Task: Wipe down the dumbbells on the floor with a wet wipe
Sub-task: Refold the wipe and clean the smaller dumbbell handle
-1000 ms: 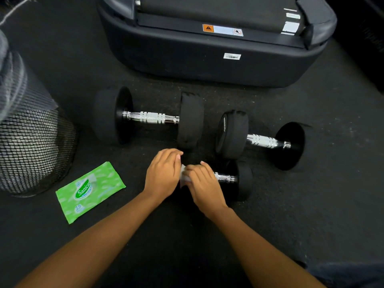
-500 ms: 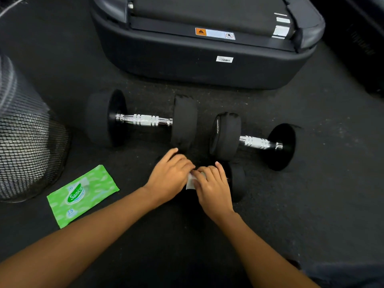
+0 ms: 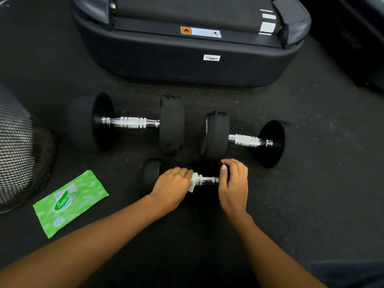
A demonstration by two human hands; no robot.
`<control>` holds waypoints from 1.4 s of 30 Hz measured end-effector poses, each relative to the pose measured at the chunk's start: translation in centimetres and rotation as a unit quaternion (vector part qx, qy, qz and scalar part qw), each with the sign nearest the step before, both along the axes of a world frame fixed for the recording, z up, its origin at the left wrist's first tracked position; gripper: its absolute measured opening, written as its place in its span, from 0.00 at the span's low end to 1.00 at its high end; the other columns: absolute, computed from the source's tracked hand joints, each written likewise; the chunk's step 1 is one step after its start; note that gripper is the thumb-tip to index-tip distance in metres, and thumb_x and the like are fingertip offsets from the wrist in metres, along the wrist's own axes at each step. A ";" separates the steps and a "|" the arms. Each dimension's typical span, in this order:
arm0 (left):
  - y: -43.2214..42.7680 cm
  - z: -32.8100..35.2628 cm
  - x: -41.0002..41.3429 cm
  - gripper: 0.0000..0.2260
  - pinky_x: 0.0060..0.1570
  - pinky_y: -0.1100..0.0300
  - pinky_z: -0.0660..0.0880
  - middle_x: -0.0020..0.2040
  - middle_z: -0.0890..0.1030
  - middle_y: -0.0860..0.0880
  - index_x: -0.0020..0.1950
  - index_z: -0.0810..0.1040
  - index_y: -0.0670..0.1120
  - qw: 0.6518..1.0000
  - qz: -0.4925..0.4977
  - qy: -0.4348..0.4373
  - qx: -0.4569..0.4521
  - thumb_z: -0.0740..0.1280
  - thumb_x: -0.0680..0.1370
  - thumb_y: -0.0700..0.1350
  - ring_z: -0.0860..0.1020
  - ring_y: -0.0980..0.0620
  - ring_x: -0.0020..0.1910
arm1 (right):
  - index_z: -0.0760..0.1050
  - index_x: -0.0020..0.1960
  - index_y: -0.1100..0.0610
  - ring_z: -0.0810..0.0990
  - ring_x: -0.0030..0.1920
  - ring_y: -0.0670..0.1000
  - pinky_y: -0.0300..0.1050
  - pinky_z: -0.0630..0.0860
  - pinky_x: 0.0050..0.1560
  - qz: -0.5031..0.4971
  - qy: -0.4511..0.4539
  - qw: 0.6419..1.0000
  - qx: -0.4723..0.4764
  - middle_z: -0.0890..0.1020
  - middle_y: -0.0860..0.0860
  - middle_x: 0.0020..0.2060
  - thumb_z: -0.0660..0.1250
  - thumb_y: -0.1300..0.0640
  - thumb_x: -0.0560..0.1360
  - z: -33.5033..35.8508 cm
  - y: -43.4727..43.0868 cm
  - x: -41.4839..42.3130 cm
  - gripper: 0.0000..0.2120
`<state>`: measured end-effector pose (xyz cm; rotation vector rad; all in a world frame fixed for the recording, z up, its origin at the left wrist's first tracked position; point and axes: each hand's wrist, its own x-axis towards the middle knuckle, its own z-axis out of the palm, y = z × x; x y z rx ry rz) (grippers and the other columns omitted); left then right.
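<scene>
Three black dumbbells with chrome handles lie on the dark floor. The small dumbbell is nearest me. My left hand presses a white wet wipe around the left end of its handle, beside its left head. My right hand is cupped over its right head and hides it. Behind them lie the large dumbbell on the left and the medium dumbbell on the right, both untouched.
A green wet wipe pack lies flat on the floor to the left of my left arm. A black mesh bin stands at the far left. The end of a treadmill blocks the floor behind the dumbbells.
My hands were bunched together over the small dumbbell's handle. They have spread apart: the right hand went to the right head, and the left keeps the wipe on the handle's left end.
</scene>
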<state>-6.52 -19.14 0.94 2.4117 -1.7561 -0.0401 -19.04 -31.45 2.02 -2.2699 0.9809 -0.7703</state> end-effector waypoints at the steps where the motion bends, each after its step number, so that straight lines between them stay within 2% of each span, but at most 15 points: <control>1: -0.1 -0.2 -0.1 0.24 0.37 0.58 0.79 0.40 0.82 0.46 0.50 0.81 0.40 1.000 0.000 0.002 0.003 0.81 0.57 0.42 0.80 0.48 0.36 | 0.75 0.56 0.56 0.66 0.56 0.39 0.34 0.67 0.57 0.007 0.003 1.000 0.004 0.75 0.47 0.52 0.52 0.51 0.78 -0.2 0.0 0.0 0.16; 4: -0.6 -0.1 -0.4 0.21 0.37 0.58 0.79 0.41 0.83 0.46 0.50 0.81 0.40 1.000 0.009 0.027 -0.003 0.80 0.60 0.41 0.81 0.48 0.37 | 0.75 0.57 0.56 0.65 0.57 0.37 0.27 0.61 0.57 0.019 -0.016 1.000 0.012 0.74 0.46 0.53 0.51 0.51 0.79 -0.7 -0.2 -0.2 0.17; 7: -1.8 0.0 -1.2 0.13 0.37 0.56 0.79 0.40 0.83 0.44 0.50 0.81 0.39 0.998 0.027 0.057 -0.032 0.76 0.67 0.40 0.81 0.45 0.37 | 0.75 0.58 0.58 0.67 0.58 0.39 0.29 0.61 0.60 0.025 -0.037 0.999 0.017 0.74 0.45 0.53 0.51 0.53 0.79 -1.2 -0.4 -0.3 0.17; 10: -2.8 -0.3 -2.1 0.10 0.40 0.55 0.79 0.42 0.83 0.44 0.52 0.81 0.40 0.996 0.008 0.069 -0.056 0.71 0.73 0.42 0.82 0.45 0.40 | 0.76 0.57 0.59 0.68 0.59 0.42 0.31 0.62 0.62 0.017 -0.052 0.998 0.024 0.76 0.48 0.54 0.51 0.53 0.79 -1.6 -0.6 -0.3 0.18; 11: -2.9 -0.5 -2.2 0.10 0.41 0.56 0.79 0.43 0.83 0.46 0.52 0.81 0.41 0.996 -0.009 0.065 -0.060 0.66 0.75 0.44 0.82 0.47 0.41 | 0.76 0.57 0.59 0.68 0.59 0.43 0.32 0.62 0.62 0.016 -0.054 0.998 0.026 0.76 0.49 0.54 0.50 0.53 0.79 -1.7 -0.6 -0.3 0.18; 13: -2.6 -0.3 -1.9 0.16 0.43 0.59 0.79 0.45 0.83 0.49 0.53 0.81 0.43 0.996 -0.027 0.065 -0.046 0.57 0.76 0.47 0.82 0.51 0.42 | 0.76 0.57 0.60 0.69 0.59 0.44 0.33 0.62 0.62 0.015 -0.058 0.998 0.029 0.77 0.51 0.54 0.50 0.54 0.79 -1.9 -0.8 -0.2 0.19; 15: -2.1 -0.1 -1.0 0.19 0.45 0.60 0.78 0.46 0.83 0.50 0.54 0.81 0.45 0.997 -0.024 0.055 -0.042 0.53 0.76 0.50 0.81 0.53 0.43 | 0.76 0.57 0.60 0.69 0.59 0.45 0.34 0.62 0.62 0.015 -0.062 0.997 0.035 0.77 0.51 0.54 0.50 0.54 0.79 -2.0 -0.8 -0.2 0.19; 19: -2.3 0.4 -0.2 0.19 0.56 0.57 0.70 0.54 0.81 0.47 0.61 0.76 0.45 0.991 0.008 0.135 0.011 0.51 0.81 0.51 0.78 0.48 0.52 | 0.75 0.59 0.60 0.68 0.64 0.44 0.42 0.63 0.68 0.012 -0.069 0.997 0.042 0.74 0.47 0.58 0.50 0.54 0.79 -2.2 -0.6 -0.2 0.19; 24: -4.3 0.8 -0.9 0.18 0.53 0.54 0.70 0.56 0.79 0.44 0.58 0.76 0.44 0.984 0.076 0.144 0.071 0.49 0.82 0.50 0.76 0.45 0.55 | 0.75 0.61 0.60 0.70 0.65 0.47 0.49 0.67 0.67 0.000 -0.069 0.997 0.043 0.73 0.46 0.59 0.50 0.53 0.79 -2.4 -0.4 -0.1 0.20; 30: -4.2 0.3 -1.5 0.18 0.62 0.57 0.64 0.63 0.75 0.48 0.68 0.69 0.47 0.987 -0.022 0.154 0.044 0.50 0.83 0.50 0.73 0.48 0.60 | 0.75 0.62 0.61 0.71 0.64 0.47 0.51 0.68 0.66 -0.006 -0.068 0.997 0.042 0.76 0.49 0.60 0.50 0.54 0.79 -2.7 -0.4 -0.1 0.20; 33: -3.6 0.4 0.0 0.19 0.59 0.57 0.66 0.61 0.77 0.47 0.65 0.72 0.47 0.985 -0.001 0.158 0.071 0.49 0.82 0.51 0.74 0.48 0.58 | 0.74 0.62 0.61 0.71 0.64 0.47 0.50 0.68 0.66 -0.004 -0.068 0.997 0.038 0.76 0.50 0.60 0.51 0.54 0.79 -2.6 -0.4 0.0 0.20; 37: -4.7 0.9 0.0 0.19 0.52 0.52 0.72 0.54 0.80 0.43 0.56 0.77 0.43 0.980 0.049 0.156 0.111 0.49 0.82 0.50 0.77 0.43 0.53 | 0.75 0.61 0.61 0.72 0.64 0.48 0.50 0.69 0.65 -0.006 -0.065 0.997 0.033 0.77 0.52 0.59 0.51 0.55 0.79 -2.6 -0.4 0.0 0.20; 40: -5.3 0.6 -1.3 0.17 0.55 0.50 0.71 0.56 0.79 0.43 0.60 0.74 0.43 0.987 0.022 0.132 0.092 0.50 0.82 0.49 0.76 0.43 0.54 | 0.75 0.61 0.61 0.72 0.63 0.48 0.50 0.69 0.65 -0.005 -0.068 0.997 0.030 0.77 0.51 0.59 0.51 0.55 0.79 -2.6 -0.5 0.1 0.20; 42: -4.9 0.2 -1.6 0.18 0.58 0.53 0.69 0.58 0.78 0.45 0.64 0.72 0.44 0.987 -0.004 0.153 0.051 0.49 0.82 0.50 0.75 0.45 0.55 | 0.76 0.60 0.61 0.72 0.63 0.48 0.50 0.69 0.64 -0.003 -0.073 0.997 0.026 0.76 0.48 0.58 0.51 0.55 0.79 -2.7 -0.5 0.1 0.20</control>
